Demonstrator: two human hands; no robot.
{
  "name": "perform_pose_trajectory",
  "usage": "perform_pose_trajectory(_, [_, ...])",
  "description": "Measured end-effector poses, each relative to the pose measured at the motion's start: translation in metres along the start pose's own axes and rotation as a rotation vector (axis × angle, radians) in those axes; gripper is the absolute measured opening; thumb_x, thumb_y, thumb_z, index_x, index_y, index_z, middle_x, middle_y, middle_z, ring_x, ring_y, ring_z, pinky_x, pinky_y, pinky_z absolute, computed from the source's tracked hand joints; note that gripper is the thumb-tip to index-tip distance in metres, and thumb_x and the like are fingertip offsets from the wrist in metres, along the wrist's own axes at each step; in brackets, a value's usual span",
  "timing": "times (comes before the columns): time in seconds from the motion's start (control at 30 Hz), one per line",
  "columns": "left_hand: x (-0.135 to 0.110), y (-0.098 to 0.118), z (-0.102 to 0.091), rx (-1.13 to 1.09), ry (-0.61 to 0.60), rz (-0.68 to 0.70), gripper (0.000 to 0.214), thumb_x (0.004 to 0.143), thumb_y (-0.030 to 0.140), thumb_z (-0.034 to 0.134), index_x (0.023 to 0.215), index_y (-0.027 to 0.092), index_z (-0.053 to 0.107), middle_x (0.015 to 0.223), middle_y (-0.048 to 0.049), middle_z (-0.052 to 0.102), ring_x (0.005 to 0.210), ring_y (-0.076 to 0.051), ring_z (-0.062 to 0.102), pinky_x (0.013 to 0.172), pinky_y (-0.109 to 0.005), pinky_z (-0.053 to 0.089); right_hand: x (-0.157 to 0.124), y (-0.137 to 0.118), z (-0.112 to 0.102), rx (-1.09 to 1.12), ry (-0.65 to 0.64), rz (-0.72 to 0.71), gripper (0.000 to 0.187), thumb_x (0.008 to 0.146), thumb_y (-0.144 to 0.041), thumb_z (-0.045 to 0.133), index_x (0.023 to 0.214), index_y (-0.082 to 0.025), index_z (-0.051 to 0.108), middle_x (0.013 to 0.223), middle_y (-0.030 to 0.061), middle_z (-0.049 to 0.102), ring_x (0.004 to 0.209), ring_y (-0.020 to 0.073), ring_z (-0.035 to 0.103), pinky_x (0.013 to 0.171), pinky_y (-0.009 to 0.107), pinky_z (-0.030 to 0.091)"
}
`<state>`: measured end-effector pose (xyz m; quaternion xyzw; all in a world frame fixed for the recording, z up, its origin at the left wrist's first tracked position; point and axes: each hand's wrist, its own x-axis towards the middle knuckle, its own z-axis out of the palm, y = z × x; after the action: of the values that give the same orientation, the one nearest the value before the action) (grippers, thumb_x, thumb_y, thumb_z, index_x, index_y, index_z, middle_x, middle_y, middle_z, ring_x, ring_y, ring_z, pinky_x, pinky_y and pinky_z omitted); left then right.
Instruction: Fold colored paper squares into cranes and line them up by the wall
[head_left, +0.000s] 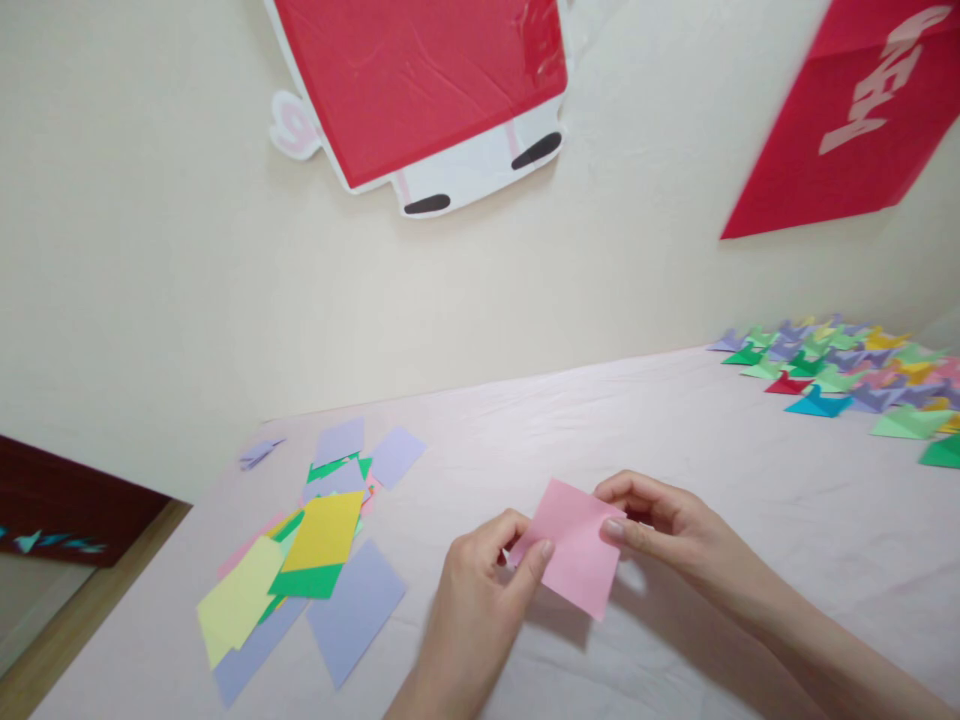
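Rising behind the pink sheet of paper (574, 560), the pale wall (480, 290) is the largest thing in view. Next comes the surface (465, 440), covered in pale cloth, spreading out beneath the pink sheet and on both sides of it. High on the wall above the pink sheet is a cutout (427, 80) with a large red face, white edging and two black ovals. To the upper right of the pink sheet hangs a red poster (810, 195) with pale lettering. Far right of the pink sheet, many folded papers (874, 397) crowd together in green, purple, yellow, blue and red. Left of it lies a loose, overlapping pile of flat sheets (307, 585), with a yellow one on top. Both hands are holding the pink sheet, thumbs on top: the left hand (476, 580) at its left corner, the right hand (679, 530) at its right corner. The pink sheet is tilted just above the surface, casting a shadow. Smallest are the purple paper pieces (259, 453), beyond the pile, well left of the pink sheet.
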<state>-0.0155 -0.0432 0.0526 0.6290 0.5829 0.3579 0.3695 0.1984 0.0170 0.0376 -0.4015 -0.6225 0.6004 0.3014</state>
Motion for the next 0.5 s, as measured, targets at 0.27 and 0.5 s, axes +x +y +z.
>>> perform_pose_trajectory(0.27, [-0.008, -0.002, -0.006, 0.409, 0.473, 0.679, 0.027, 0.082, -0.004, 0.054, 0.085, 0.021, 0.061, 0.097, -0.0039, 0.056, 0.093, -0.017, 0.052, 0.08, -0.03, 0.045, -0.006, 0.006, 0.006, -0.113, 0.237, -0.374, 0.017, 0.087, -0.029, 0.062, 0.071, -0.024, 0.065, 0.099, 0.0049, 0.055, 0.097, 0.0215, 0.054, 0.085, 0.032, 0.043])
perform_pose_trajectory(0.5, [-0.008, 0.001, -0.003, 0.403, 0.492, 0.693, 0.026, 0.082, -0.005, 0.053, 0.077, 0.021, 0.054, 0.093, -0.0022, 0.056, 0.089, -0.016, 0.053, 0.078, -0.028, 0.045, -0.006, 0.006, 0.011, -0.085, 0.244, -0.429, 0.018, 0.089, -0.029, 0.062, 0.072, -0.025, 0.064, 0.095, 0.0039, 0.055, 0.091, 0.0195, 0.055, 0.079, 0.028, 0.045])
